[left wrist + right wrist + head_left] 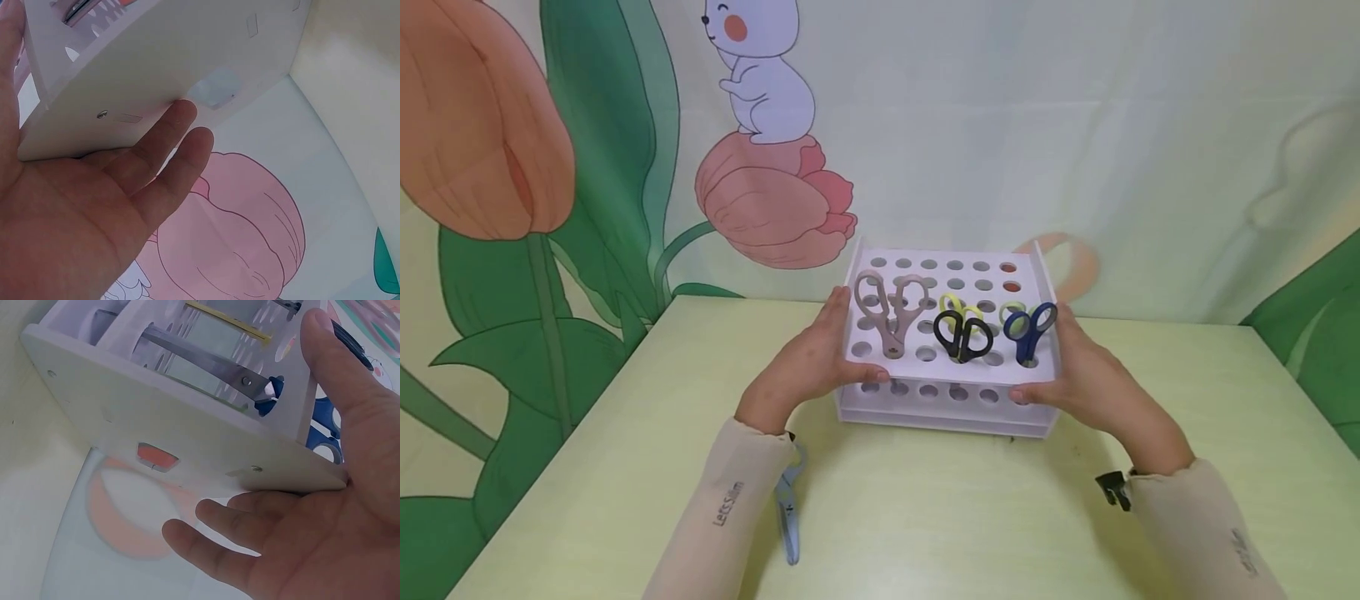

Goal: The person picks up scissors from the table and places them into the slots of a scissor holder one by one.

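A white rack (917, 372) with rows of round holes stands on the table. My left hand (808, 357) grips its left side and my right hand (1086, 367) its right side, each thumb at the front edge. In the left wrist view, two fingers extend along the side panel (162, 87). Upright in the rack are taupe scissors (892, 333), black scissors (961, 337), yellow-handled scissors (951, 304), blue scissors (1028, 333) and a green-handled pair (1009, 312), partly hidden. The blue pair's blade (200, 356) shows inside the rack in the right wrist view.
Light-blue scissors (788, 508) lie on the pale yellow-green table (925, 517), beside my left forearm, which partly covers their handles. Behind the table's back edge hangs a cloth (962, 142) printed with tulips and a white animal. A black buckle (1114, 490) sticks out at my right sleeve.
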Demonstrator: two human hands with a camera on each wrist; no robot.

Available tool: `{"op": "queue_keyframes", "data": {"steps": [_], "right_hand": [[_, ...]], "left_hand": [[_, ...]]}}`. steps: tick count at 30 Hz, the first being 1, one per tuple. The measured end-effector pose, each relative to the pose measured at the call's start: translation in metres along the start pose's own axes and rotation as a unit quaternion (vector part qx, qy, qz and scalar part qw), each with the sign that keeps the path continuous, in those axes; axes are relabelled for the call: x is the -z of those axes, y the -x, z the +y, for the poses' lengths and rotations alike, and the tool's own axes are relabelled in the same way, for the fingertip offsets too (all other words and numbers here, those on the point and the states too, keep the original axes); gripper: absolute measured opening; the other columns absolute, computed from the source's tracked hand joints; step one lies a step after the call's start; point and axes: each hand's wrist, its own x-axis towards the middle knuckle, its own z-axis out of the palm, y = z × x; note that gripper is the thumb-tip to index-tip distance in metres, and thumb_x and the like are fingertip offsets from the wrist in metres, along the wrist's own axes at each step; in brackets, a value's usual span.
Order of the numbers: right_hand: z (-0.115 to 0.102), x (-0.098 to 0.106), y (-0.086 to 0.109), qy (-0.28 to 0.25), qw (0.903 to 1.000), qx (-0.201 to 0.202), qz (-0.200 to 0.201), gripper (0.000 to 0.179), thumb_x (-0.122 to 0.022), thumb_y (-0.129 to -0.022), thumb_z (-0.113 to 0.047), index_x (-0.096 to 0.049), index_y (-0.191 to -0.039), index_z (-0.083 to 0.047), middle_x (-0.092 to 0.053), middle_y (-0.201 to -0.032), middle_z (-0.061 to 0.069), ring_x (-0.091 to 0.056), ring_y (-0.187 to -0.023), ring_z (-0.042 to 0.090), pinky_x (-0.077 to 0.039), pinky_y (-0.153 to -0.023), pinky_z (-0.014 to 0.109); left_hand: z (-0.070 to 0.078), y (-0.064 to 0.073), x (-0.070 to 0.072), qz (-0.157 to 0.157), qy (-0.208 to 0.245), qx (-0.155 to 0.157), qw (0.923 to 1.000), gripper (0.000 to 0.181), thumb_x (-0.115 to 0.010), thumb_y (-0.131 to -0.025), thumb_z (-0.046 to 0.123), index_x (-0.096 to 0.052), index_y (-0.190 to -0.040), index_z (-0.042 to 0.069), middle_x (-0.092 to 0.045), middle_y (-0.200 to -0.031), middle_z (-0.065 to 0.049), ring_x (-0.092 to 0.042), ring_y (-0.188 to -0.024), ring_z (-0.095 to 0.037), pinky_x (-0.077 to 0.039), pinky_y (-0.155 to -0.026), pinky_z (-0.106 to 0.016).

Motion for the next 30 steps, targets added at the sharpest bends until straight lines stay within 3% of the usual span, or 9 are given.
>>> {"op": "queue_keyframes", "data": {"steps": [8,17,20,28,30], "right_hand": [[0.002,-0.002,-0.001,-0.01,0.9999,0.009,0.006,0.132,-0.091,-0.073,-0.044,0.0,-0.161,-0.008,-0.045,-0.144,0.026,-0.055,-0.105,0.039,-0.047,-0.087,0.057],[0.001,-0.002,-0.001,-0.009,0.9999,0.011,0.009,0.131,-0.091,-0.073,-0.044,-0.002,-0.16,-0.005,-0.045,-0.142,0.024,-0.055,-0.103,0.037,-0.047,-0.086,0.053],[0.0,-0.002,-0.002,-0.005,0.9999,0.012,0.008,0.131,-0.091,-0.073,-0.044,-0.001,-0.16,-0.004,-0.045,-0.142,0.024,-0.054,-0.104,0.036,-0.047,-0.086,0.053],[0.0,-0.001,-0.001,-0.008,0.9998,0.014,0.009,0.129,-0.092,-0.074,-0.038,-0.001,-0.159,-0.003,-0.045,-0.142,0.025,-0.055,-0.103,0.036,-0.047,-0.084,0.053],[0.0,-0.001,0.0,-0.009,0.9998,0.017,0.01,0.128,-0.092,-0.075,-0.036,-0.002,-0.159,-0.002,-0.045,-0.14,0.024,-0.055,-0.103,0.036,-0.047,-0.085,0.053]], "left_hand": [[0.0,0.001,0.001,0.004,-0.019,-0.004,0.9998,0.133,-0.085,-0.075,0.055,0.002,-0.161,0.003,-0.002,-0.168,-0.014,-0.01,-0.153,-0.025,-0.021,-0.119,-0.041],[-0.002,0.009,0.001,0.018,-0.051,-0.03,0.9981,0.123,-0.081,-0.081,0.055,-0.004,-0.161,0.001,-0.011,-0.167,-0.015,-0.027,-0.148,-0.03,-0.03,-0.115,-0.045],[-0.004,0.016,0.002,0.018,-0.034,-0.037,0.9986,0.119,-0.079,-0.084,0.051,-0.004,-0.161,0.002,-0.012,-0.167,-0.015,-0.028,-0.147,-0.03,-0.03,-0.115,-0.046],[-0.013,0.034,0.004,0.015,0.005,-0.064,0.9978,0.111,-0.077,-0.087,0.051,-0.005,-0.164,0.018,-0.017,-0.167,-0.002,-0.025,-0.149,-0.022,-0.028,-0.116,-0.047],[-0.015,0.038,0.005,0.013,0.012,-0.068,0.9975,0.108,-0.076,-0.088,0.049,-0.006,-0.164,0.019,-0.021,-0.166,-0.001,-0.034,-0.145,-0.022,-0.032,-0.114,-0.047]]}}
